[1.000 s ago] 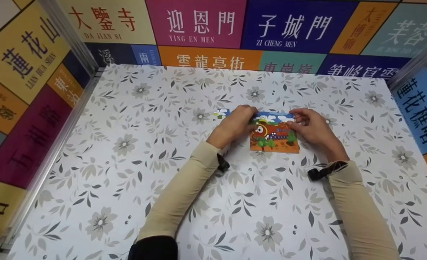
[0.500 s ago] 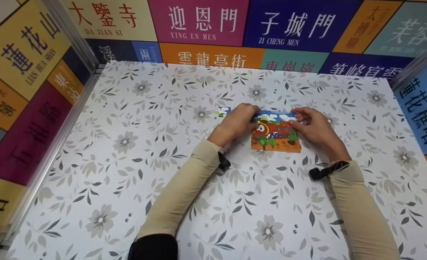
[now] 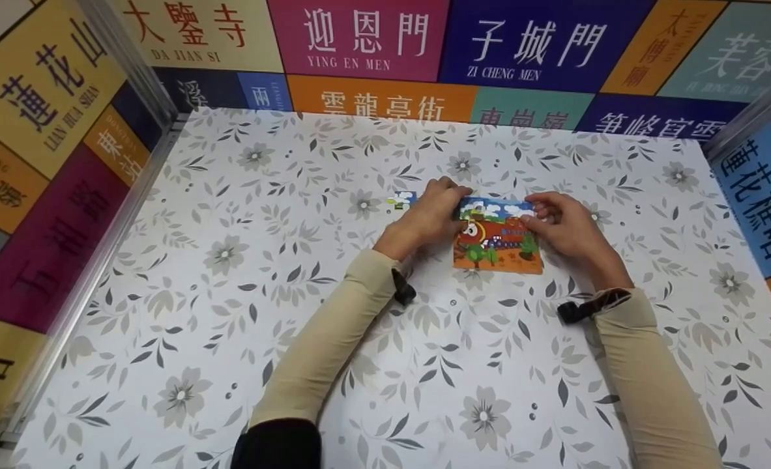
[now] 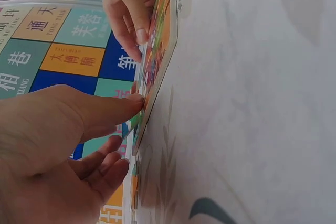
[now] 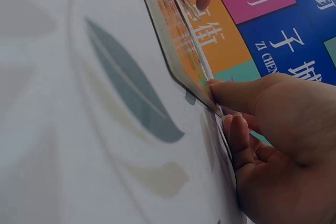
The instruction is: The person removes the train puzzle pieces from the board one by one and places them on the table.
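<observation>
jigsaw puzzle: flat mid-table, orange ground, blue cloudy sky, red cartoon animal | left hand: thumb pressing its left edge, fingers relaxed | right hand: fingertips on its right edge, uncurled

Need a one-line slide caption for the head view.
Both hands, left and right, press on a cartoon jigsaw puzzle on the floral table.

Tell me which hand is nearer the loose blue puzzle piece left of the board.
Left. The left hand lies right beside the loose piece; the right hand is across the puzzle board.
</observation>
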Demonstrator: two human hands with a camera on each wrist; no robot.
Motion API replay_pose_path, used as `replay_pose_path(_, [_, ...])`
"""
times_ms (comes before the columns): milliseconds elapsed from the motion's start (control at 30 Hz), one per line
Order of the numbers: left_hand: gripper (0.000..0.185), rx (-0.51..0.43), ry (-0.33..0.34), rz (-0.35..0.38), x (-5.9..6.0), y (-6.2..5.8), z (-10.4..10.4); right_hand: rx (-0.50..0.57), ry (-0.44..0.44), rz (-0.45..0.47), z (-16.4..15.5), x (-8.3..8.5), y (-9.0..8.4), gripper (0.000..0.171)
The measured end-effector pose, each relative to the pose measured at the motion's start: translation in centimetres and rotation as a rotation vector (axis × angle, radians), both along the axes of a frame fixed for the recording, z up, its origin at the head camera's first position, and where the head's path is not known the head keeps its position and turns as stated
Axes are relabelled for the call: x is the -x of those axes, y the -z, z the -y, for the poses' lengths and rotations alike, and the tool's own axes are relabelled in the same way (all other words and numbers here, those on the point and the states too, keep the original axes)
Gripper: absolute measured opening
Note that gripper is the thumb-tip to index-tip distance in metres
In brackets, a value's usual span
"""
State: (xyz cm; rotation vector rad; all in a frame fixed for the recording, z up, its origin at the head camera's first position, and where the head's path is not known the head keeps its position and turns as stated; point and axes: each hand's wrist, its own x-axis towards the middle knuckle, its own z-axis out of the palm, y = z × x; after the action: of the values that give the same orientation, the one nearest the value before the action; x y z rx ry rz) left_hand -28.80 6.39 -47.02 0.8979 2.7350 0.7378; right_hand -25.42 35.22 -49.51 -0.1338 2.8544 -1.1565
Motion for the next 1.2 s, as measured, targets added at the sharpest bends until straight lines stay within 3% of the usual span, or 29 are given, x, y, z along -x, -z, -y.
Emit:
replay_pose_path(333, [0.057, -0.026, -0.004, 0.025, 0.1, 0.3, 0.3, -0.006, 0.027, 0.035, 0.2, -0.2, -0.3, 0.049])
replay_pose_path(600, [0.044, -0.026, 0.068, -0.089, 0.1, 0.3, 0.1, 0.011, 0.019, 0.020, 0.2, 0.0, -0.2, 0.050])
replay_pose_path(767, [0.047, 0.038, 0.077, -0.113, -0.2, 0.2, -0.3, 0.033, 0.009, 0.008, 0.0, -0.2, -0.1, 0.050])
replay_pose_path(1000, [0.072, 0.135, 0.039, -0.116, -1.1, 0.2, -1.2, 0.013, 0.021, 0.011, 0.0, -0.1, -0.1, 0.050])
replay_pose_path(1200, [0.068, 0.157, -0.003, -0.134, -1.5, 0.3, -1.7, 0.001, 0.017, 0.017, -0.1, 0.0, 0.1, 0.051])
